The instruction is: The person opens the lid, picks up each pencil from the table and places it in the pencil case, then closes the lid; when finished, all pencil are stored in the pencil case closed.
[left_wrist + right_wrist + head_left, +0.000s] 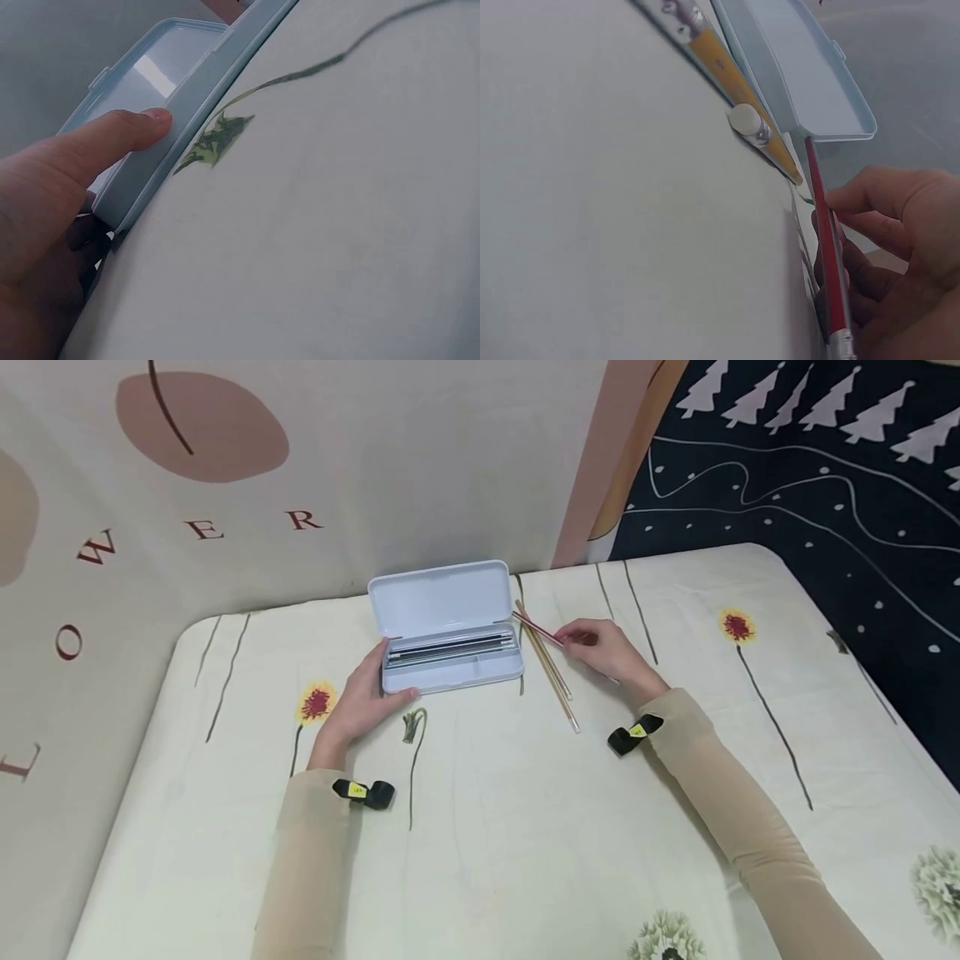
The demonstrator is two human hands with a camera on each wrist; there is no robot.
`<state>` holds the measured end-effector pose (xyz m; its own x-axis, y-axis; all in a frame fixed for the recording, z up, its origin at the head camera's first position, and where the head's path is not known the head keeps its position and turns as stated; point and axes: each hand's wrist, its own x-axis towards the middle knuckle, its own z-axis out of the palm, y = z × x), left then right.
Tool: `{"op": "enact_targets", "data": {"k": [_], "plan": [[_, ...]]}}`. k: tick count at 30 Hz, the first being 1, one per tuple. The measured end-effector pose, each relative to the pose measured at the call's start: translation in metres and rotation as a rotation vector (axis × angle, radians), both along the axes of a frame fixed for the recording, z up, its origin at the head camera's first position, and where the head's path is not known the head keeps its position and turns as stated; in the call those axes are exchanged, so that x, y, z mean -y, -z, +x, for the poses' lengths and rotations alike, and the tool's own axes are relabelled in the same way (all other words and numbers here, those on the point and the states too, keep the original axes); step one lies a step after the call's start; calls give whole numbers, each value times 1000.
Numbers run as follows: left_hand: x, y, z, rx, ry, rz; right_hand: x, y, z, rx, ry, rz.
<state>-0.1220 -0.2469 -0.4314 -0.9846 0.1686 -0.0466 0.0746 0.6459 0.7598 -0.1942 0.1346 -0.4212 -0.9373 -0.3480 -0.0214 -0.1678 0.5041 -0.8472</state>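
Note:
A pale blue pencil case (459,672) stands with its lid (450,597) raised, and several dark pencils (450,649) lie in its long compartment. At the case's left end, my left hand (365,697) grips the corner. Its thumb (139,129) presses the front wall while the other fingers are round the end, partly hidden. To the right of the case, my right hand (603,652) pinches a red pencil (826,255) with a silver ferrule between thumb and fingers. The pencil's far tip overlaps the case's right corner in the right wrist view.
Two gold-coloured pencils (553,672) with white ends lie on the table between the case and my right hand. A white cloth (510,810) printed with flowers covers the table. Behind the case hangs a pale printed curtain (450,468), with a dark one (750,485) to the right.

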Motion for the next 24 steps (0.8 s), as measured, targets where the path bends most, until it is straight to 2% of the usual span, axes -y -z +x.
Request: {"op": "enact_targets", "data": {"k": [12, 24], "plan": [[0, -1, 0, 5, 1, -3, -6, -6, 4, 15, -29, -11], [2, -1, -1, 21, 2, -10, 13, -9, -1, 24, -79, -25]]}}
